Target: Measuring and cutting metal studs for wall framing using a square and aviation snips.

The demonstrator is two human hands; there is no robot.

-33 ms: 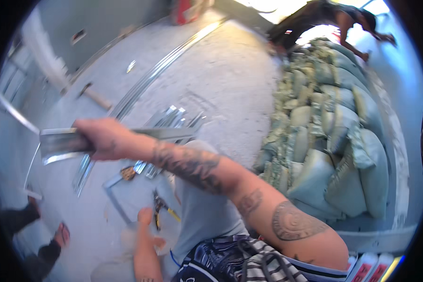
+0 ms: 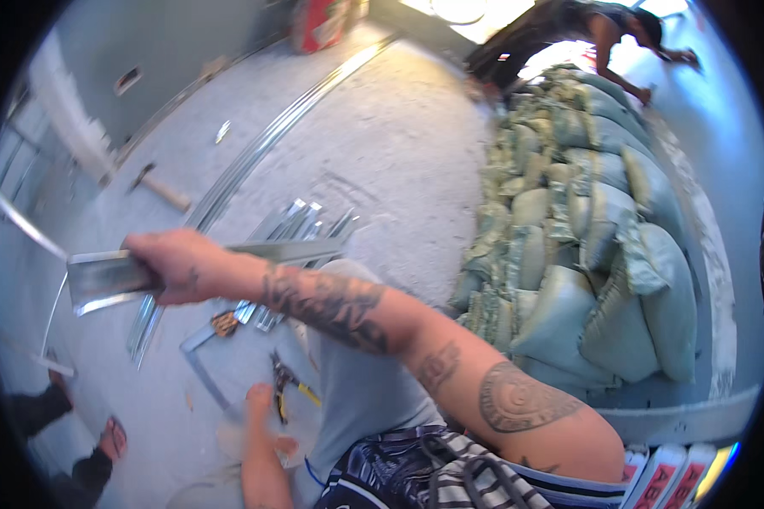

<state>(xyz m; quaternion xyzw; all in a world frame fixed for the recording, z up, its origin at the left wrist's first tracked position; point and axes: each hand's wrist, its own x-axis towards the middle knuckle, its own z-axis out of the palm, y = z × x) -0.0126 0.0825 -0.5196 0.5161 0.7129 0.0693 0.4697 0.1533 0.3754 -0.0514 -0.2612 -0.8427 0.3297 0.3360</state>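
Observation:
My right hand (image 2: 165, 263) grips a silver metal channel (image 2: 102, 280), held nearly level across my body, its far end behind my tattooed forearm. My left hand (image 2: 259, 400) is low in the middle, blurred, beside pliers with yellow-and-black handles (image 2: 282, 382); whether it holds anything is unclear. Short metal profiles (image 2: 301, 222) lie on the floor beyond the channel. A tan object (image 2: 225, 322), too small to identify, lies by a flat grey angled strip (image 2: 208, 373).
Long metal rails (image 2: 272, 140) cross the floor (image 2: 399, 136) past a hammer (image 2: 163, 188). Piled pale-green sacks (image 2: 552, 314) fill the right. Another person (image 2: 611, 51) bends at the back right. Someone's sandaled foot (image 2: 115, 437) is at lower left. A red object (image 2: 314, 25) stands at the back.
The view has shifted slightly. My right hand and the channel sit a little lower and further left in the picture; otherwise little differs.

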